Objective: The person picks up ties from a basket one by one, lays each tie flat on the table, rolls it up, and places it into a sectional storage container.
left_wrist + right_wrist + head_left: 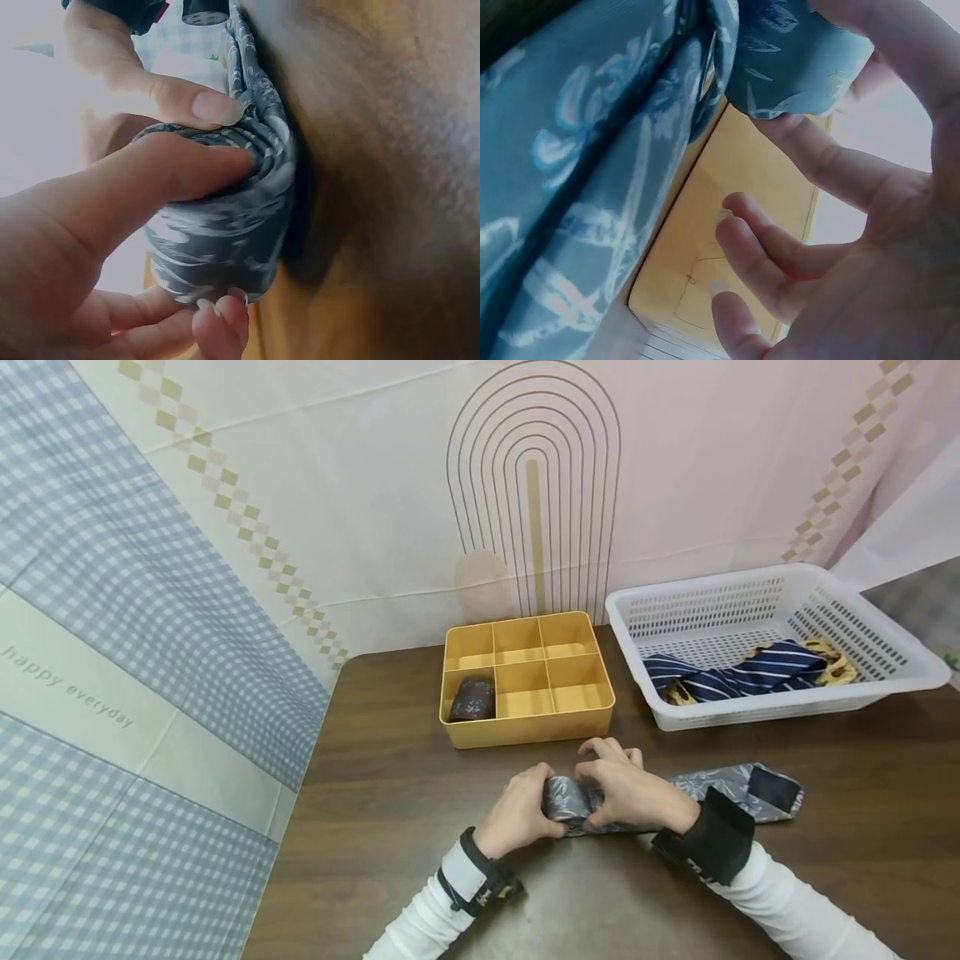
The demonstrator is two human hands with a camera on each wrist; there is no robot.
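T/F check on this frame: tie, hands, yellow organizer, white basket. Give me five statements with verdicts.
1. Both hands, left hand and right hand, hold the rolled part of the grey patterned tie. True.
2. The tie is fully rolled. False: its tail lies flat on the table.
3. The yellow organizer holds nothing. False: a dark rolled tie sits in its front-left compartment.
4. The white basket contains a navy striped tie. True.
5. The organizer stands to the right of the basket. False: to its left.
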